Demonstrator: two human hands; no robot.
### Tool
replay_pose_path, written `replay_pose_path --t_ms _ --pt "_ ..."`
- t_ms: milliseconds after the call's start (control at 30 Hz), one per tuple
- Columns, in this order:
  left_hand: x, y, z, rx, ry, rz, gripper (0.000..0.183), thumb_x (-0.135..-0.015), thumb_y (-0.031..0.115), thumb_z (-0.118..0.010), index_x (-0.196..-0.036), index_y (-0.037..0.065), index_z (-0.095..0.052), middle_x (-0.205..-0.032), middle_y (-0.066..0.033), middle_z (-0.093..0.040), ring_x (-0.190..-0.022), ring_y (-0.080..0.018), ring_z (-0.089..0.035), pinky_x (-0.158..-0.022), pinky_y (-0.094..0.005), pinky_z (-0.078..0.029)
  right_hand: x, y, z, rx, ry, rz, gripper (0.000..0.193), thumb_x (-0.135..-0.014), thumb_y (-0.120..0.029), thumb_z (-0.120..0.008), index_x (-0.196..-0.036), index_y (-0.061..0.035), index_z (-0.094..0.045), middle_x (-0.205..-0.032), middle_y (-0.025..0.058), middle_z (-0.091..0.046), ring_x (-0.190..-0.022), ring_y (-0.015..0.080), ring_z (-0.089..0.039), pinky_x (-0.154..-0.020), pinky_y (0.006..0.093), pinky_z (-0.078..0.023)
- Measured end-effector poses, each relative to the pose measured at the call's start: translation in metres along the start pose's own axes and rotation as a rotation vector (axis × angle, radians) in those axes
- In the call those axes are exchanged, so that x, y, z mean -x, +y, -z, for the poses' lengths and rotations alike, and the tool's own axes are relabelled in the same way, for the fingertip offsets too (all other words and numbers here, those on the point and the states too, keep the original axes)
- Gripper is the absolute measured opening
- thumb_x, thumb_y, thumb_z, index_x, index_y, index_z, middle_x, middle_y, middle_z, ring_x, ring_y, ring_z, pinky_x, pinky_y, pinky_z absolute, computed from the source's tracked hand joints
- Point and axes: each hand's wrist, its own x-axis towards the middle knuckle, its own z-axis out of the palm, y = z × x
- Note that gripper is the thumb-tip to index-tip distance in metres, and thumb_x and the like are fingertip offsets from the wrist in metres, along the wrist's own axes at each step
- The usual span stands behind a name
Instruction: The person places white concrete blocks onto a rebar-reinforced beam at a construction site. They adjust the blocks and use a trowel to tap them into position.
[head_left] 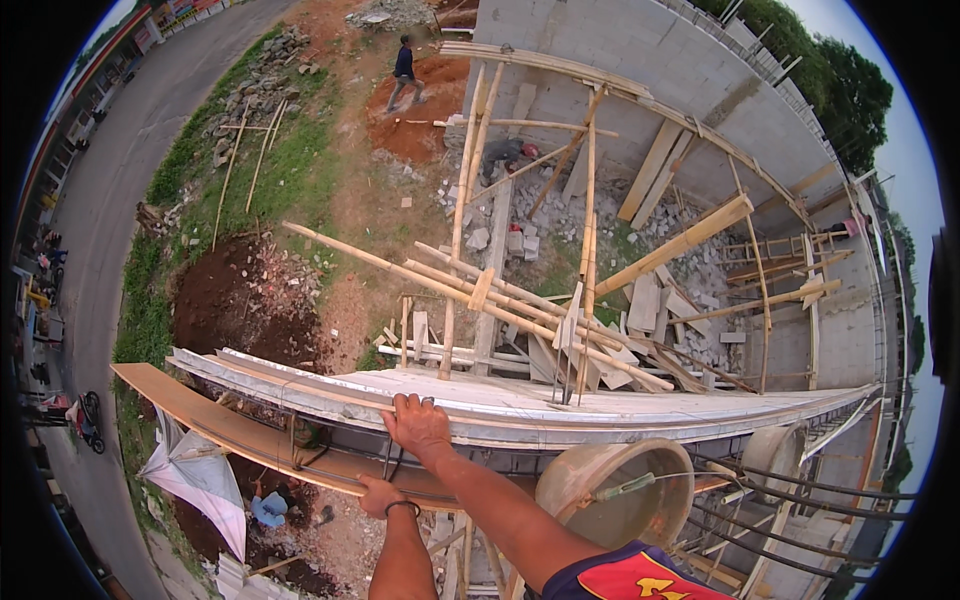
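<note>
My right hand (418,425), wearing a ring, reaches forward and curls its fingers over the top edge of a long pale formwork board (520,430) running left to right. Nearer me, my left hand (380,497), a dark band at its wrist, is closed on the near edge of a long brown board (230,413). Between the two boards lies a channel with dark steel bars (392,458), one standing up just above my left hand. What my fingers press on underneath is hidden.
A large grey tub (660,490) with murky liquid stands right of my arm, a second tub (775,460) beyond it. Long rebars (800,485) stick out at right. Below are bamboo poles (560,330), rubble, a person in blue (268,508) and another walking (404,72).
</note>
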Motion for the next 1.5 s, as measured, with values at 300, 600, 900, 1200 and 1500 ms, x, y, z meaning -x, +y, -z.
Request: replay_pose_path --t_ms 300,600,900,1200,1500 --pt "0.001 0.001 0.001 0.031 -0.005 -0.010 0.069 -0.088 0.053 -0.056 -0.101 -0.014 -0.066 -0.099 -0.0323 -0.067 -0.092 -0.0454 -0.067 -0.085 -0.0516 -0.052 -0.001 0.000 -0.001 0.024 0.046 0.024 0.037 -0.091 -0.046 -0.060 -0.093 -0.0086 -0.061 -0.081 0.0098 -0.063 -0.069 0.0290 -0.067 -0.058 0.0420 -0.055" --pt "-0.007 -0.005 -0.006 -0.007 0.012 -0.020 0.070 -0.088 0.055 -0.056 -0.100 -0.013 -0.067 -0.098 -0.0318 -0.067 -0.090 -0.0453 -0.067 -0.083 -0.0514 -0.053 -0.001 0.002 -0.001 0.011 0.022 0.020 0.039 -0.091 -0.047 -0.058 -0.094 -0.0088 -0.060 -0.081 0.0092 -0.062 -0.069 0.0276 -0.067 -0.061 0.0423 -0.054" --pt "-0.012 -0.005 -0.011 -0.072 0.073 -0.033 0.068 -0.089 0.054 -0.056 -0.100 -0.013 -0.067 -0.097 -0.0293 -0.068 -0.089 -0.0437 -0.068 -0.079 -0.0520 -0.054 -0.003 -0.005 -0.001 0.072 -0.002 0.004 0.038 -0.091 -0.047 -0.058 -0.093 -0.0088 -0.060 -0.081 0.0104 -0.064 -0.071 0.0289 -0.068 -0.059 0.0428 -0.055" --pt "0.017 0.016 0.013 -0.040 0.042 0.006 0.067 -0.087 0.053 -0.058 -0.098 -0.013 -0.068 -0.096 -0.0311 -0.068 -0.090 -0.0452 -0.067 -0.083 -0.0521 -0.052 -0.002 -0.006 -0.002 0.108 -0.053 -0.017 0.038 -0.092 -0.047 -0.057 -0.095 -0.0085 -0.059 -0.087 0.0111 -0.064 -0.077 0.0311 -0.068 -0.065 0.0447 -0.054" --pt "0.020 0.017 0.017 -0.001 0.069 -0.030 0.062 -0.087 0.050 -0.059 -0.094 -0.011 -0.069 -0.093 -0.0303 -0.068 -0.090 -0.0454 -0.066 -0.083 -0.0526 -0.050 0.000 -0.005 -0.002 0.141 0.019 0.046 0.037 -0.092 -0.045 -0.057 -0.097 -0.0083 -0.060 -0.083 0.0108 -0.064 -0.072 0.0310 -0.067 -0.060 0.0429 -0.054"
